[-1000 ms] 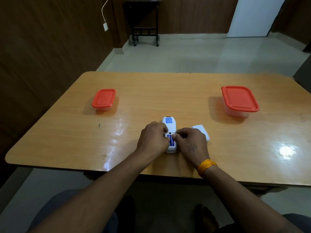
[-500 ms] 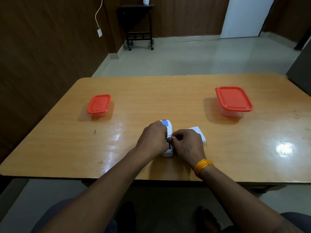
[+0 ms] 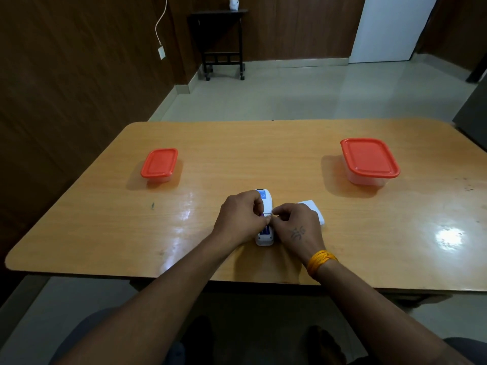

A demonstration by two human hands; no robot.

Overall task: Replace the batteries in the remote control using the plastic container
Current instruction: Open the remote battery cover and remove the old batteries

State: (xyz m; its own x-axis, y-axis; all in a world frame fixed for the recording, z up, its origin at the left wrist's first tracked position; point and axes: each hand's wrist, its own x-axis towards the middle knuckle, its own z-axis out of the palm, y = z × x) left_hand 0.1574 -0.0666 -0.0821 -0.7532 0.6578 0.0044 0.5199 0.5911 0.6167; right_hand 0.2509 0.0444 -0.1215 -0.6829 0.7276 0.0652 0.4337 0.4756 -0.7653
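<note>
head view: your left hand [image 3: 241, 219] and right hand [image 3: 296, 227] now pinch closer over the remote control [image 3: 264, 219], hiding its batteries [image 3: 264, 229]; they look half pried out, both containers untouched.

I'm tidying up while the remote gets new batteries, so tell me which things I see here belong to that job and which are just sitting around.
Part of the job:
remote control, back up, under both hands
left hand
right hand
battery cover beside the remote
small container, lid on
large container, lid on

Just around:
table
side table by the wall
white pot on it
</note>
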